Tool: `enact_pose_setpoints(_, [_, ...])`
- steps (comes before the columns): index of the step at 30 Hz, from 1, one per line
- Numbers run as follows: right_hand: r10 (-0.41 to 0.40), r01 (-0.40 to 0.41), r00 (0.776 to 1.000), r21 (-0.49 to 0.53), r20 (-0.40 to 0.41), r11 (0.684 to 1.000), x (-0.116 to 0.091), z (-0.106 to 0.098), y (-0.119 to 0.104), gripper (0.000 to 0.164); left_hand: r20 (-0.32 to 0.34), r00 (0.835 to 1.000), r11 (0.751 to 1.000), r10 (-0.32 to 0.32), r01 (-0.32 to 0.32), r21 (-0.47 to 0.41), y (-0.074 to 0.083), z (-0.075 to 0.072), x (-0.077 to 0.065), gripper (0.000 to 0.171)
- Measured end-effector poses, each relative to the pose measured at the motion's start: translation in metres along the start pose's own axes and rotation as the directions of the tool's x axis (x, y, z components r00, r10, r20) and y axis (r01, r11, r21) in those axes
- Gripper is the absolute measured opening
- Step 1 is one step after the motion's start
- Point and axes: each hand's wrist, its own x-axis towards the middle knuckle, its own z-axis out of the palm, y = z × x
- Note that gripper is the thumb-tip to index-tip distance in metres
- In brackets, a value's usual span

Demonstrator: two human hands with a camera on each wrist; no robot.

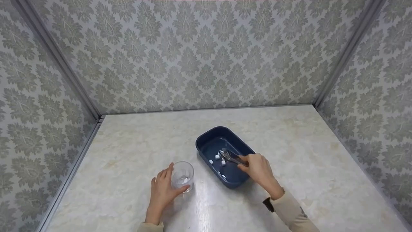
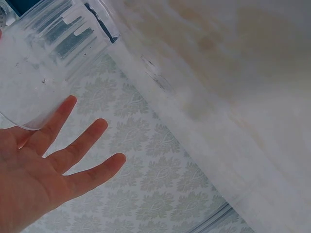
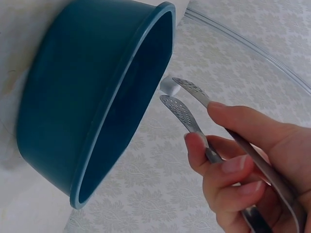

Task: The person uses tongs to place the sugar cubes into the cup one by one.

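My right hand (image 1: 259, 169) grips metal tongs (image 1: 236, 160), whose perforated tips reach over the inside of a deep blue rectangular dish (image 1: 232, 178). In the right wrist view a white cube (image 3: 169, 86) sits at the tips of the tongs, by the dish's rim. Several small white cubes (image 1: 217, 157) lie in the dish. To the left, a clear glass (image 1: 183, 170) stands upright on the table, and my left hand (image 1: 162, 188) holds it between thumb and fingers. Seen from the left wrist, the other fingers (image 2: 90, 138) spread away from the glass.
The pale marbled table (image 1: 138, 138) is bounded by patterned wallpaper walls (image 1: 206, 58) at the back and both sides. The glass stands close to the dish's left side. A metal strip (image 1: 74, 170) runs along the table's left edge.
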Motion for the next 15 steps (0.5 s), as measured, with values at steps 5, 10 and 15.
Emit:
enact_pose_setpoints(5, [0.002,-0.002,1.000,-0.003,-0.008,1.000,-0.0011,-0.0014,-0.0010,0.032,0.002,1.000,1.000,-0.005,0.005,0.001,-0.0002,0.0006,0.0000,0.097])
enact_pose_setpoints(10, [-0.019,0.019,0.999,0.014,-0.029,1.000,-0.0040,-0.0027,-0.0045,0.034,0.006,1.000,1.000,-0.014,0.014,0.000,-0.0001,0.0012,-0.0009,0.097])
enact_pose_setpoints(15, [-0.055,0.057,0.996,0.028,-0.065,0.998,-0.0072,-0.0060,-0.0099,0.034,0.010,1.000,1.000,-0.019,0.019,-0.004,0.0006,0.0013,0.0007,0.097])
